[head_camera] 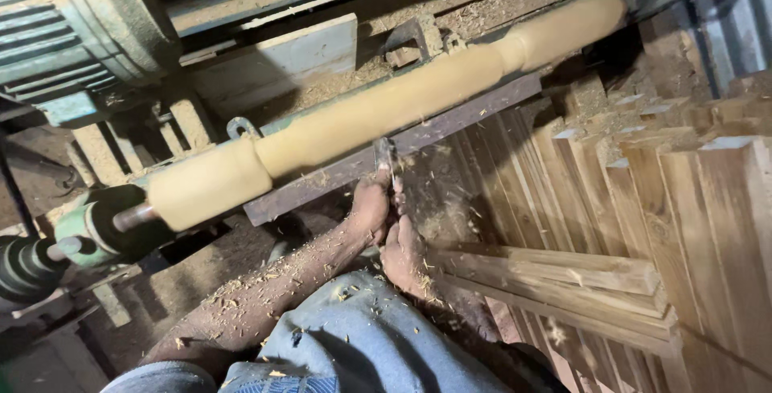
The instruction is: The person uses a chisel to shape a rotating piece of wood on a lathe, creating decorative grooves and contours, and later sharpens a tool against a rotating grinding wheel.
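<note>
Turning a wooden spindle on a lathe, shaping partly complete.

Left hand point(370, 209) and right hand point(404, 255), close together, clamp a chisel point(385, 156) against the tool rest point(450, 123), its tip at the spindle point(386, 107) mounted between centres. Shoulders and a bead are cut; the middle remains plain. Shavings cover the lathe bed point(338, 79); squared timber blanks point(691, 200) stand alongside.

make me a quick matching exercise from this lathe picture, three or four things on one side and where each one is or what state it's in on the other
Things:
1. wooden spindle
2. chisel
3. wood blanks
4. forearm

Places or states:
A. stacked at the right
B. mounted across the lathe, pale and rounded
C. dusted with wood shavings
D. gripped by both hands, the left hand and the right hand, tip up at the rest bar

Pairs: 1-B, 2-D, 3-A, 4-C
</note>
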